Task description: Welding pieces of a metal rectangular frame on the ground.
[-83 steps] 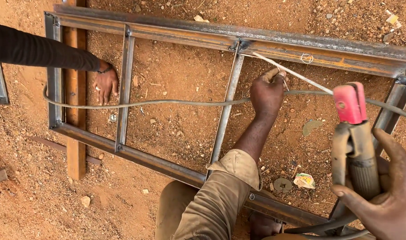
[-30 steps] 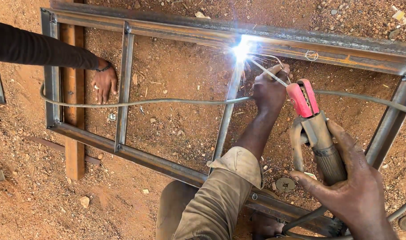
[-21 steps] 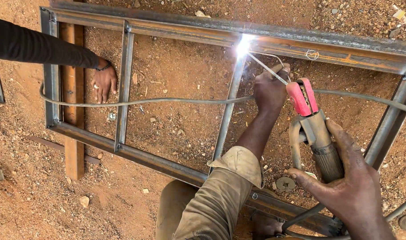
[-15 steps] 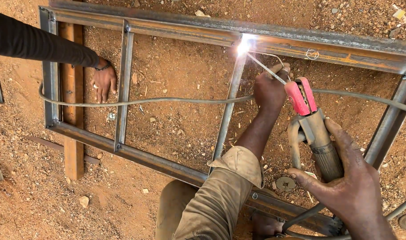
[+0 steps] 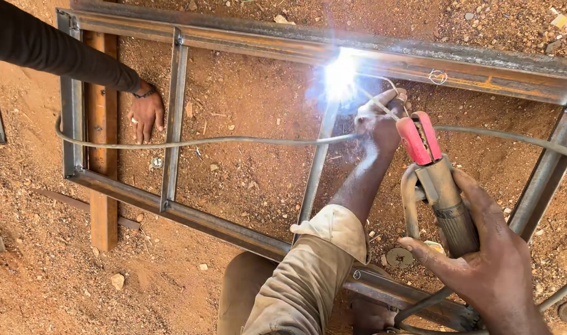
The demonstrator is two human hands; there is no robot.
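Head view shows a rusty rectangular steel frame [image 5: 246, 37] lying on red gravelly ground [image 5: 246, 167], a grey cable [image 5: 190, 142] draped across it, and a co-worker's hand [image 5: 146, 113] pressed to the dirt at far left. Right hand [image 5: 491, 273], near right, has its grip closed around the red-jawed brown electrode holder [image 5: 435, 180]. Left hand [image 5: 379, 121] pinches the thin welding rod [image 5: 382, 107] just beside the bright arc [image 5: 340, 75]. Glare hides the joint; the rod's tip cannot be made out.
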